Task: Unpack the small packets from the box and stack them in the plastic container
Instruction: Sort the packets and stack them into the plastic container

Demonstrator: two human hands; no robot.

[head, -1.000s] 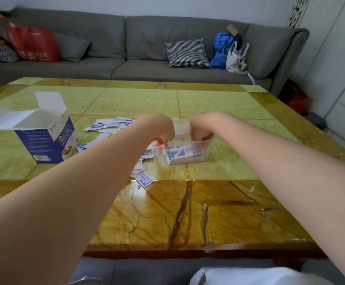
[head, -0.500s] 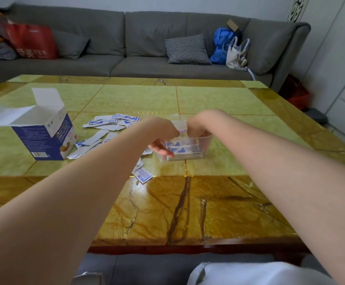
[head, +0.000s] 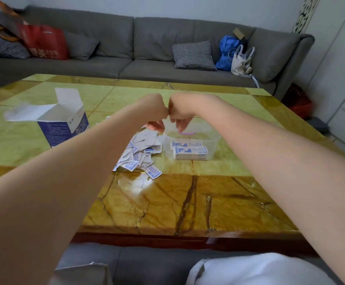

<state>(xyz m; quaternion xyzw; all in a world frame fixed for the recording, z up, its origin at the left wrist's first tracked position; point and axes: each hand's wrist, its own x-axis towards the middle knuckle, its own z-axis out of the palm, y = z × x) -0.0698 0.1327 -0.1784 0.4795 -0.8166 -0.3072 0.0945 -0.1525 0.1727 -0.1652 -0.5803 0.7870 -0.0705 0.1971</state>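
— Where's the plastic container [head: 213, 140]?
— Just below the right hand's [head: 181, 114] downward-curled fingers, packets [head: 190, 152] stacked inside.
— The left hand [head: 155, 114]?
— Knuckles touching the right's, fingers curled above the loose pile [head: 140, 153]. Whether either pinches anything, I cannot tell.

red bag [head: 44, 43]: white chinese characters, partly "美不". packets' print illegible.

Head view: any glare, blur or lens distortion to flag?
Head view: window glare on the glossy table near the loose packets; the box flap is smeared with motion blur; both the left hand and right hand are soft; wide-angle stretch swells the forearms at the frame's lower corners; stacked packets in the plastic container stay legible.
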